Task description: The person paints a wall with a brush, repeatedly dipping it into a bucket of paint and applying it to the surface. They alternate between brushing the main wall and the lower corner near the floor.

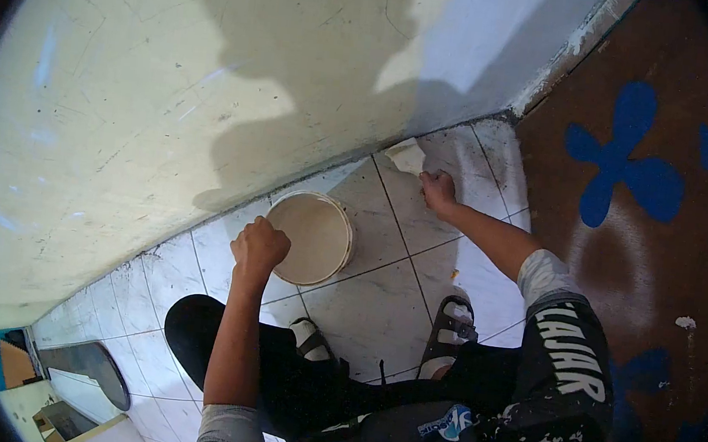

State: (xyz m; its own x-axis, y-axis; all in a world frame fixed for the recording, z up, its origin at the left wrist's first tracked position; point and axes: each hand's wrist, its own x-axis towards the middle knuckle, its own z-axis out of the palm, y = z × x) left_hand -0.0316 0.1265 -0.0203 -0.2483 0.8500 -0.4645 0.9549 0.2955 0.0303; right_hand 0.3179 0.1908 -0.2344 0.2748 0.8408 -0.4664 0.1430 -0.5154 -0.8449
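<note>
A round bucket (311, 238) with pale, cream-coloured contents stands on the tiled floor near the wall. My left hand (260, 248) is closed at the bucket's left rim, gripping it. To the right, my right hand (438, 192) is closed around the end of a whitish, flat-bladed tool (407, 155), whose handle is mostly hidden by the fingers. The tool is held low, beside the foot of the wall, apart from the bucket.
A cream wall (155, 74) with scratches and my shadow runs along the floor tiles (362, 311). At the right is a brown panel (548, 154) with blue shapes. A dark rounded object (93, 366) lies lower left. My sandalled feet are below the bucket.
</note>
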